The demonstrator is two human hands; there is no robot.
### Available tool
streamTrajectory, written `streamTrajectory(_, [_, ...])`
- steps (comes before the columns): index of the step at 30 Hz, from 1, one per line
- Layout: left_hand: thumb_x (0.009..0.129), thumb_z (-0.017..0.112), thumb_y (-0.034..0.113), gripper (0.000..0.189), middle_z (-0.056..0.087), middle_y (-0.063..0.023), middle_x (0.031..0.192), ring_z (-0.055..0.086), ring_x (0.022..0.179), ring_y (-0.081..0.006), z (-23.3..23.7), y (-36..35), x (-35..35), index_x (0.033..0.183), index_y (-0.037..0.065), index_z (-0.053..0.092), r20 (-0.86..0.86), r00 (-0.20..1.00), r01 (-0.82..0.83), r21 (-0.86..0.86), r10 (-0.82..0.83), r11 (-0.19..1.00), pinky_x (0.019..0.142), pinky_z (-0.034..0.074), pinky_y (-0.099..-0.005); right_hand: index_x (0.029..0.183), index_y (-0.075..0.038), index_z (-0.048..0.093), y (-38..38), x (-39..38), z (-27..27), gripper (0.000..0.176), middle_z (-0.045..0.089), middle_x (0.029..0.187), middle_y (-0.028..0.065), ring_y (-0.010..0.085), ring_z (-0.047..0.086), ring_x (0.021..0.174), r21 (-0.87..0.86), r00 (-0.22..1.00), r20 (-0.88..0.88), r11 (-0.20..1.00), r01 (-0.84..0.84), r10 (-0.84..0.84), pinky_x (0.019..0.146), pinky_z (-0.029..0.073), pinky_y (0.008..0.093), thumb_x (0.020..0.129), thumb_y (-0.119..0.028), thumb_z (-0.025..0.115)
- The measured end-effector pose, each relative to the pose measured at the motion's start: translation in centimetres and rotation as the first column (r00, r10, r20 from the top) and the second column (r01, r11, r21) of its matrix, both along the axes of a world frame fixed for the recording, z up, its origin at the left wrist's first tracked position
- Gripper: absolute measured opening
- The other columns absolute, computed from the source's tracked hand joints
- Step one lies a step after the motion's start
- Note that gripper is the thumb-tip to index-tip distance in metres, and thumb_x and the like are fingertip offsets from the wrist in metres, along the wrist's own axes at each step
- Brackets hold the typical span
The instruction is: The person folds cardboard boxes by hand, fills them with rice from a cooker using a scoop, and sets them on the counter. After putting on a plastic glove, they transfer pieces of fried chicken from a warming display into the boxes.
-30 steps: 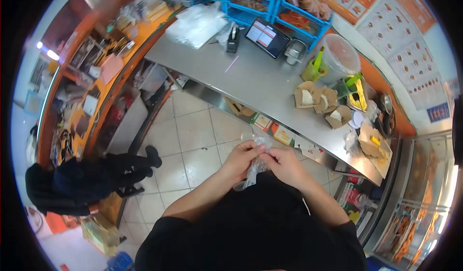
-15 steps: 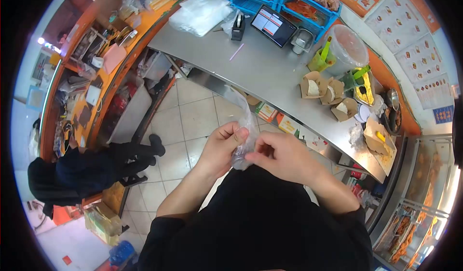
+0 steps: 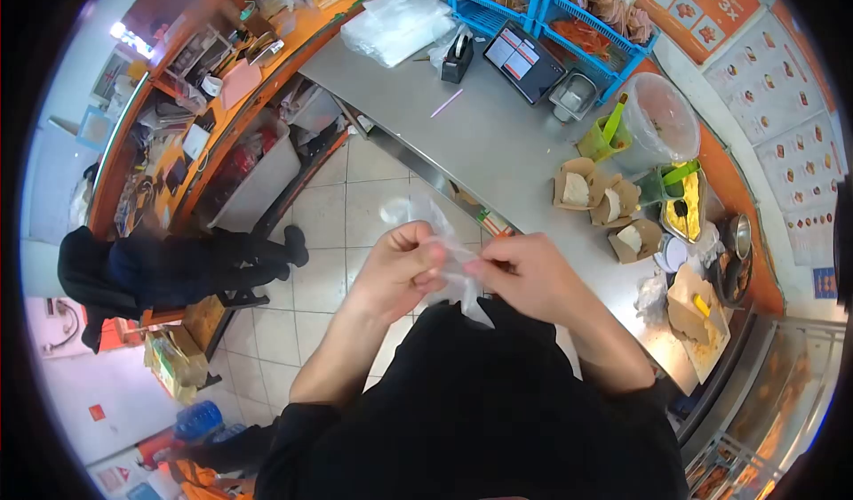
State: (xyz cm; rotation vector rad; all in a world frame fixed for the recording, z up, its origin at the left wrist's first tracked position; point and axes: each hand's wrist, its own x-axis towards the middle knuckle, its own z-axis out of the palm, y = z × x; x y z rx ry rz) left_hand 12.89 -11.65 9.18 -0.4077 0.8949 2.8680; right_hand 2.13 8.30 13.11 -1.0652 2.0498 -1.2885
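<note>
In front of my black top, a thin clear plastic bag [image 3: 468, 300] is stretched between my two hands. My left hand [image 3: 402, 267] is closed, its thumb and fingers pinching the bag's left side. My right hand [image 3: 526, 273] pinches the other side with thumb and forefinger. Part of the bag rises above the hands and a pointed end hangs below them. Whether anything is inside cannot be made out. The steel counter [image 3: 511, 158] runs just beyond my hands.
Three open cardboard boxes [image 3: 577, 189] with white food stand on the counter, near a clear tub [image 3: 659, 122] and a yellow food tray [image 3: 682, 211]. A tablet [image 3: 522, 63], tape dispenser [image 3: 457, 56] and plastic bags [image 3: 397, 27] lie farther back. A person in dark clothes [image 3: 178, 273] is at left.
Both hands have drawn slightly apart, spreading the bag, which was bunched and upright before. The view has shifted, and another person's dark sleeve and orange item show at lower left.
</note>
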Motion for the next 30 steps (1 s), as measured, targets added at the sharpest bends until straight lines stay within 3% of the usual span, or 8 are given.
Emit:
streamTrajectory(7, [0.091, 0.081, 0.015, 0.02, 0.069, -0.0071, 0.082, 0.064, 0.069, -0.0157, 6.9, 4.7, -0.3, 0.097, 0.0, 0.069, -0.111, 0.95, 0.237, -0.348, -0.291, 0.907, 0.061, 0.048, -0.0297, 0.076, -0.003, 0.064, 9.8, -8.1, 7.8, 0.018, 0.061, 0.064, 0.0029, 0.0159, 0.057, 0.055, 0.101, 0.973, 0.099, 0.971, -0.219, 0.209, 0.053, 0.044, 0.0306, 0.09, -0.011, 0.072])
streamTrajectory(11, [0.092, 0.071, 0.001, 0.004, 0.073, -0.0123, 0.089, 0.07, 0.079, -0.0186, 12.4, 8.8, -2.0, 0.094, -0.002, 0.071, -0.621, 0.665, 0.126, -0.454, -0.415, 0.882, 0.068, 0.053, -0.0311, 0.09, -0.005, 0.071, 12.4, -10.9, 12.3, 0.01, 0.069, 0.084, 0.0066, 0.027, 0.069, 0.075, -0.501, 0.552, 0.026, 0.489, -0.714, 0.833, 0.065, 0.056, 0.0383, 0.095, -0.014, 0.073])
streamTrajectory(14, [0.098, 0.072, 0.026, 0.046, 0.073, -0.0156, 0.11, 0.07, 0.095, -0.0298, 15.1, 11.0, -3.7, 0.136, 0.004, 0.061, -0.657, 0.644, 0.091, -0.443, -0.392, 0.892, 0.082, 0.056, -0.0268, 0.128, 0.01, 0.061, 14.0, -12.9, 14.2, 0.04, 0.07, 0.114, 0.0217, 0.0323, 0.07, 0.097, -0.455, 0.389, -0.029, 0.334, -0.826, 0.921, 0.08, 0.058, 0.0386, 0.103, -0.021, 0.064])
streamTrajectory(18, [0.099, 0.07, 0.023, 0.031, 0.073, -0.0191, 0.102, 0.07, 0.095, -0.0306, 14.8, 14.2, -4.6, 0.12, 0.001, 0.068, -0.546, 0.748, 0.149, -0.416, -0.378, 0.897, 0.077, 0.054, -0.0284, 0.138, 0.01, 0.054, 16.5, -14.4, 12.2, 0.052, 0.063, 0.131, 0.0224, 0.0408, 0.065, 0.113, -0.469, 0.399, -0.028, 0.341, -0.815, 0.916, 0.096, 0.057, 0.0396, 0.103, -0.028, 0.065])
streamTrajectory(20, [0.093, 0.075, 0.015, 0.023, 0.065, -0.0134, 0.075, 0.062, 0.057, -0.0226, 13.0, 21.3, -4.1, 0.085, -0.002, 0.062, -0.394, 0.738, -0.668, -0.542, 0.549, 0.509, 0.058, 0.049, -0.0384, 0.097, -0.003, 0.071, 17.7, -13.6, 10.3, 0.015, 0.07, 0.094, 0.0125, 0.0329, 0.07, 0.084, -0.607, 0.637, 0.137, 0.573, -0.551, 0.758, 0.071, 0.058, 0.0424, 0.096, -0.018, 0.073])
streamTrajectory(22, [0.093, 0.067, -0.003, 0.005, 0.073, -0.0122, 0.093, 0.069, 0.08, -0.019, 11.6, 12.1, -6.9, 0.097, -0.001, 0.07, -0.409, 0.845, 0.126, -0.475, -0.345, 0.871, 0.069, 0.052, -0.0307, 0.103, 0.005, 0.068, 21.7, -13.5, 8.4, 0.013, 0.07, 0.1, 0.0155, 0.0303, 0.069, 0.087, -0.429, 0.887, 0.133, 0.833, -0.35, 0.442, 0.073, 0.055, 0.0372, 0.096, 0.0, 0.059])
streamTrajectory(25, [0.102, 0.061, 0.005, 0.004, 0.061, -0.0011, 0.085, 0.053, 0.075, -0.0057, 9.3, 14.0, -10.5, 0.104, 0.001, 0.063, 0.063, 0.952, 0.238, -0.771, -0.3, 0.59, 0.064, 0.043, -0.0235, 0.103, 0.003, 0.068, 21.4, -9.1, 7.7, 0.019, 0.068, 0.098, 0.0137, 0.0238, 0.066, 0.089, 0.019, 0.797, -0.301, 0.833, 0.554, -0.523, 0.078, 0.053, 0.033, 0.085, 0.003, 0.063])
streamTrajectory(30, [0.106, 0.059, 0.009, 0.007, 0.054, 0.0042, 0.082, 0.045, 0.071, -0.0025, 3.5, 15.9, -10.8, 0.102, 0.002, 0.06, -0.034, 0.951, 0.196, -0.699, -0.306, 0.687, 0.061, 0.037, -0.0213, 0.107, -0.001, 0.066, 15.1, -2.1, 2.8, 0.021, 0.066, 0.097, 0.0148, 0.0337, 0.067, 0.09, -0.394, 0.875, -0.39, 0.911, 0.122, -0.286, 0.082, 0.056, 0.0405, 0.086, 0.004, 0.065])
